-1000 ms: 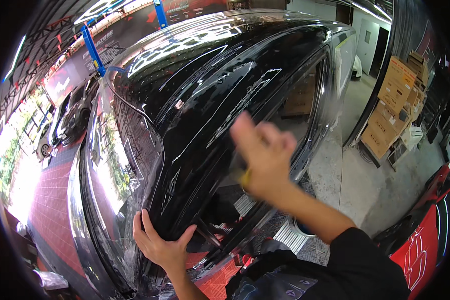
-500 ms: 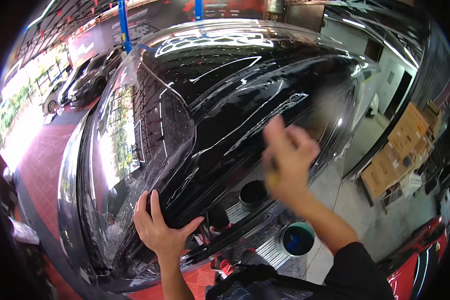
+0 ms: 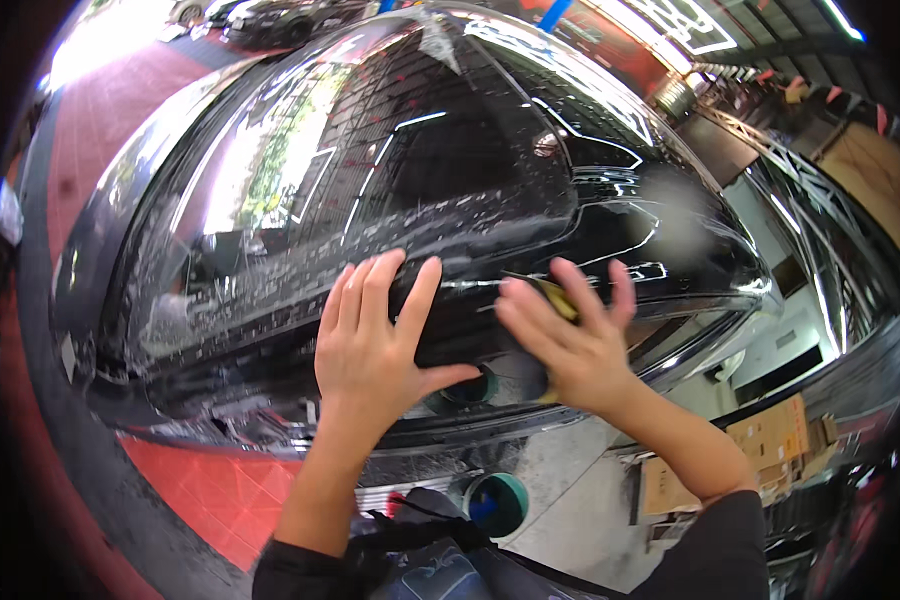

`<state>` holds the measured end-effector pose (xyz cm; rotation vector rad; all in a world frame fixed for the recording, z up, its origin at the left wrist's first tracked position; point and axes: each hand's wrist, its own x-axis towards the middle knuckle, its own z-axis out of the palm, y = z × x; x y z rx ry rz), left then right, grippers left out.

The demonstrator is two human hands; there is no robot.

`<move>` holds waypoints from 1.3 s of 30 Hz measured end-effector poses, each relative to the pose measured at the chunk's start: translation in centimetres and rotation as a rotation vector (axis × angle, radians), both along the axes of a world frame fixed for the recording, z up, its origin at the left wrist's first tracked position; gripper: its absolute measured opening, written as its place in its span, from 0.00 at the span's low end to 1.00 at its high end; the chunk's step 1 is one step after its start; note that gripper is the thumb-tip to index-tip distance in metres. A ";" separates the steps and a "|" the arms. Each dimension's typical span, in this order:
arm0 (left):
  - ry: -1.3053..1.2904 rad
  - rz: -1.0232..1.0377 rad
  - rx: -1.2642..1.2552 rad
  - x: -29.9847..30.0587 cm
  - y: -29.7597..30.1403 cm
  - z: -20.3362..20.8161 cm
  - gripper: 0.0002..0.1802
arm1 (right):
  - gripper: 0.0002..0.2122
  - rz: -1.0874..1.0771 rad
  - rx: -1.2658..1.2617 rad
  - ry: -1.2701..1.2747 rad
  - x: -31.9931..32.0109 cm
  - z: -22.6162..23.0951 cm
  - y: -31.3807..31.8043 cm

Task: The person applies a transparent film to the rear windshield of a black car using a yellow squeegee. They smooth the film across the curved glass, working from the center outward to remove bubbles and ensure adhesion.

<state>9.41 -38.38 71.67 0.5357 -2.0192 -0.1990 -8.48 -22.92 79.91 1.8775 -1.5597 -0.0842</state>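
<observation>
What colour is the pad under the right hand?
Yellow. The pad peeks out between the right hand's fingers in the head view.

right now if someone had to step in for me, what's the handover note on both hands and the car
Left hand: flat, fingers spread, pressing on the wet black car glass.
Right hand: holds a small yellow squeegee against the same surface, beside the left hand.
Done: glass is wet, with droplets and streaks across it.
Left: streaks show above both hands; how much has been smoothed I cannot tell.
Below: a teal bucket on the floor.
</observation>
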 end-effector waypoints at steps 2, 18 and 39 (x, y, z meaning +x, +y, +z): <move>0.042 -0.079 0.063 0.7 -0.2 -0.2 0.53 | 0.27 0.055 0.111 0.077 1.5 0.8 -2.4; 0.456 0.499 0.277 9.8 7.3 -18.5 0.07 | 0.24 0.133 0.176 0.323 -0.3 3.2 -2.7; -0.121 0.755 1.630 14.2 21.1 -45.5 0.18 | 0.22 0.459 0.208 0.273 9.0 -4.7 -10.1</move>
